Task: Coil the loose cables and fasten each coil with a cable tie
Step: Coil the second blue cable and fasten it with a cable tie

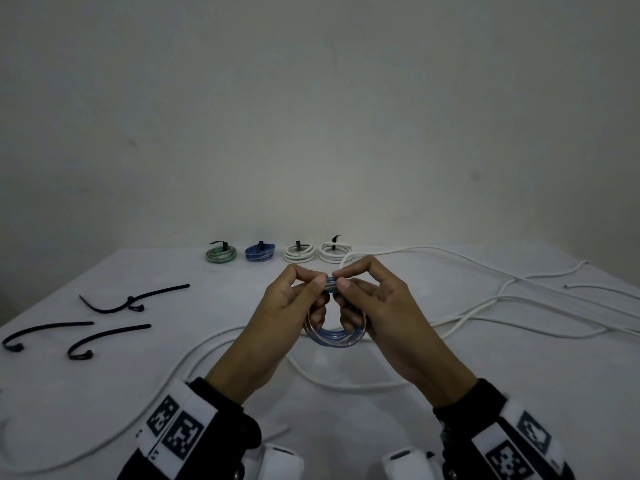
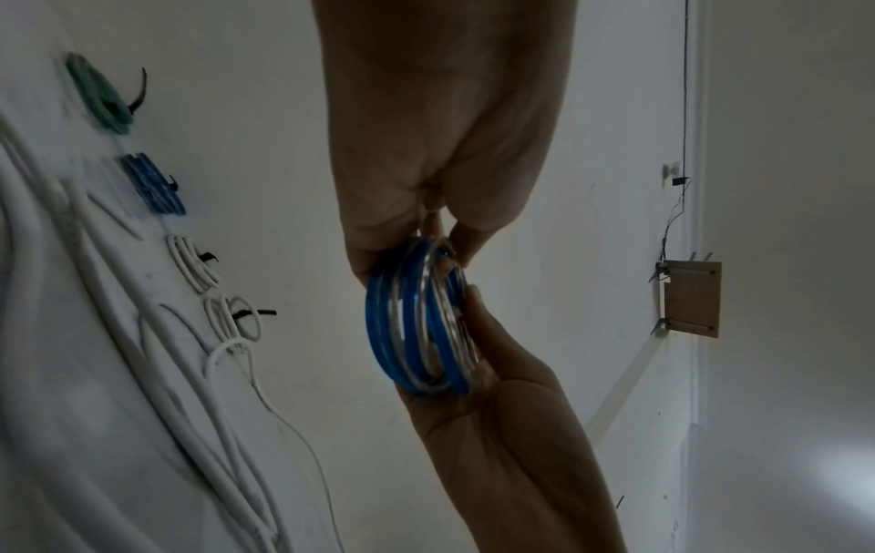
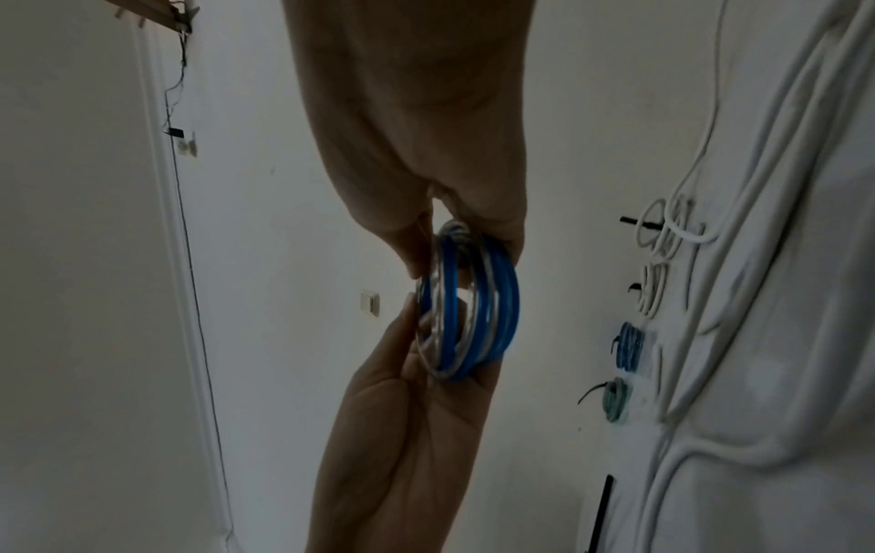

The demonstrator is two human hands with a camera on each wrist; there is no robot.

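Both hands are raised just above the white table, meeting around a small blue and clear coil held upright between them near the middle of the scene. The left hand pinches the top of the coil with thumb and forefinger, its other fingers curled through the loop; the right hand pinches the same top edge right beside it, so the two thumbs nearly touch. Along the far edge of the table sit four finished coils in a row, each bound with a black tie: a green coil on the left, then a blue coil, then two white coils. Loose white cables sprawl over the right side and loop round near the wrists. On the left lie spare black cable ties, apart from one another, none of them touching the cables.
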